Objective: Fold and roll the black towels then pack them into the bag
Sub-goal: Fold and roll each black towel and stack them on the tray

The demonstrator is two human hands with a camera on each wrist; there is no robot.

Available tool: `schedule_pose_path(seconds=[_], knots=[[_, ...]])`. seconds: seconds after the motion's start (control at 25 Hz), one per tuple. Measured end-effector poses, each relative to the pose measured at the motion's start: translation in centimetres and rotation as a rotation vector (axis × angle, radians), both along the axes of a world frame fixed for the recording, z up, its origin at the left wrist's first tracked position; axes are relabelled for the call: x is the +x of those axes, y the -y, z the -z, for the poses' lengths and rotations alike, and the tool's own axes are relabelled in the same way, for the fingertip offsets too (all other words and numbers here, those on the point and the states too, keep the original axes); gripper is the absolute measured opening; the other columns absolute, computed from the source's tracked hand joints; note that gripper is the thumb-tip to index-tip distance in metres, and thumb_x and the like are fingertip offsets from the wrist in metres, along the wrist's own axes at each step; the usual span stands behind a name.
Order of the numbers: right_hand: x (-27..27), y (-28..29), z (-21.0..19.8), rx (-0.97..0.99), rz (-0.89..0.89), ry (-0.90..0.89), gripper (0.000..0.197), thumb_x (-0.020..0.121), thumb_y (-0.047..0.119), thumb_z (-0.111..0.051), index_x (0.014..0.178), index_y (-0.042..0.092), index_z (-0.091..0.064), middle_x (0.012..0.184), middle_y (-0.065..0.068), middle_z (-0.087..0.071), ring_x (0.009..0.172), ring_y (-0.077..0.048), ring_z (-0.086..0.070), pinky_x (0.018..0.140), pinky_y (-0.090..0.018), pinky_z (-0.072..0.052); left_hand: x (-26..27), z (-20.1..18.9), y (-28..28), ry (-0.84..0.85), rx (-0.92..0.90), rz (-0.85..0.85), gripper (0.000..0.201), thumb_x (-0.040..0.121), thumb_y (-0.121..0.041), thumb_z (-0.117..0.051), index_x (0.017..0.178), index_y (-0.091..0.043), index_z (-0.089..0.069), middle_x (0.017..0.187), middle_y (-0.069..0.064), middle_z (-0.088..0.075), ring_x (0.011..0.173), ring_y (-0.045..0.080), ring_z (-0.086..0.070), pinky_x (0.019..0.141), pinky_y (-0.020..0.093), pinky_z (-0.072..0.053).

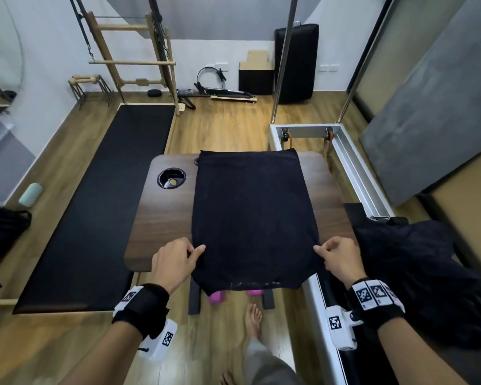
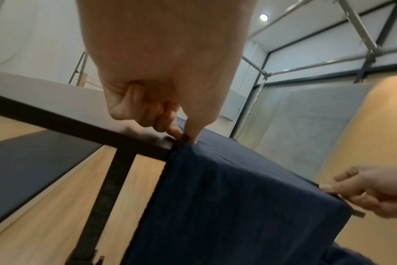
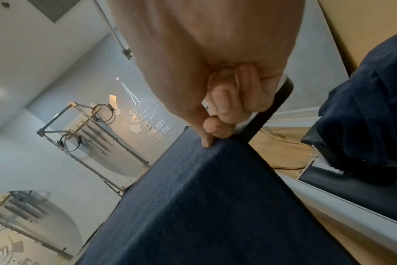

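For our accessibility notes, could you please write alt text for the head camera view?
Two hands, the left hand and right hand, each pinch a side edge of a black towel spread flat over a dark wooden table, its near end hanging off. A heap of dark cloth lies to the right.

Black towel spread flat on the worktop

The black towel (image 1: 250, 215) lies smooth along the worktop (image 1: 161, 218), its near end hanging over the edge; more dark towels (image 1: 417, 273) sit heaped to the right.
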State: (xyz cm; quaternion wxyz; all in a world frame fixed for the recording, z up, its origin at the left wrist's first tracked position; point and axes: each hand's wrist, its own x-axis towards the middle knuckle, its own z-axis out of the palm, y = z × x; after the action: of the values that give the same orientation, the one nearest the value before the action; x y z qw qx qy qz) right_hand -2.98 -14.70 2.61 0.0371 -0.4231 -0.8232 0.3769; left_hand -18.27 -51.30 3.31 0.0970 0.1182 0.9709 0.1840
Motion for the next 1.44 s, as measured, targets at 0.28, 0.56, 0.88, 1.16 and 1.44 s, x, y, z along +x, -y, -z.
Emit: schedule_pose_path(seconds=[0.28, 0.56, 0.88, 1.16, 1.44], knots=[[-7.8, -1.4, -4.3, -0.325, -0.036, -0.285, 0.027, 0.100, 0.025, -0.068, 0.085, 0.006, -0.056, 0.055, -0.019, -0.066, 0.031, -0.025, -0.049, 0.033, -0.020, -0.027, -6.7, -3.9, -4.9, -0.064, 0.329, -0.076, 0.036, 0.098, -0.050, -0.068, 0.074, -0.024, -0.058, 0.062, -0.009, -0.054, 0.066, 0.015, -0.057, 0.059, 0.033, -0.038], [-20.7, -1.6, -6.3, -0.442, -0.146, -0.248, 0.019, 0.106, 0.022, -0.058, 0.097, 0.010, -0.048, 0.068, -0.021, -0.071, 0.043, -0.030, -0.066, 0.034, -0.024, -0.041, -15.1, -4.4, -12.5, 0.133, 0.664, -0.172, 0.024, 0.104, -0.029, -0.065, 0.088, -0.014, -0.056, 0.070, 0.008, -0.075, 0.061, 0.019, -0.069, 0.059, 0.032, -0.051], [-12.6, -2.0, -2.4, -0.304, 0.005, -0.293, 0.023, 0.095, 0.012, -0.073, 0.110, 0.001, -0.058, 0.059, -0.016, -0.067, 0.032, -0.021, -0.049, 0.032, -0.023, -0.035, -9.7, -0.2, -5.9, 0.055, 0.488, -0.176, 0.029, 0.092, -0.053, -0.075, 0.095, -0.025, -0.065, 0.079, -0.005, -0.067, 0.080, 0.018, -0.069, 0.071, 0.037, -0.055], [-4.2, -0.6, -1.3, -0.196, -0.123, 0.070, 0.023, 0.092, 0.019, -0.079, 0.084, 0.003, -0.064, 0.049, -0.016, -0.063, 0.028, -0.015, -0.042, 0.032, -0.020, -0.028, -4.7, -0.6, -3.3, 0.208, 0.036, 0.024, 0.032, 0.089, -0.059, -0.074, 0.082, -0.030, -0.065, 0.088, -0.006, -0.070, 0.094, 0.026, -0.069, 0.081, 0.039, -0.051], [-5.3, 0.0, -4.3, -0.599, 0.050, -0.516, 0.028, 0.101, -0.004, -0.059, 0.120, 0.013, -0.049, 0.105, -0.018, -0.074, 0.082, -0.037, -0.078, 0.063, -0.040, -0.064, -5.0, -2.0, -4.0, 0.206, 0.925, -0.238, 0.016, 0.106, -0.012, -0.060, 0.108, -0.012, -0.045, 0.101, 0.015, -0.077, 0.085, 0.021, -0.078, 0.066, 0.039, -0.062]])
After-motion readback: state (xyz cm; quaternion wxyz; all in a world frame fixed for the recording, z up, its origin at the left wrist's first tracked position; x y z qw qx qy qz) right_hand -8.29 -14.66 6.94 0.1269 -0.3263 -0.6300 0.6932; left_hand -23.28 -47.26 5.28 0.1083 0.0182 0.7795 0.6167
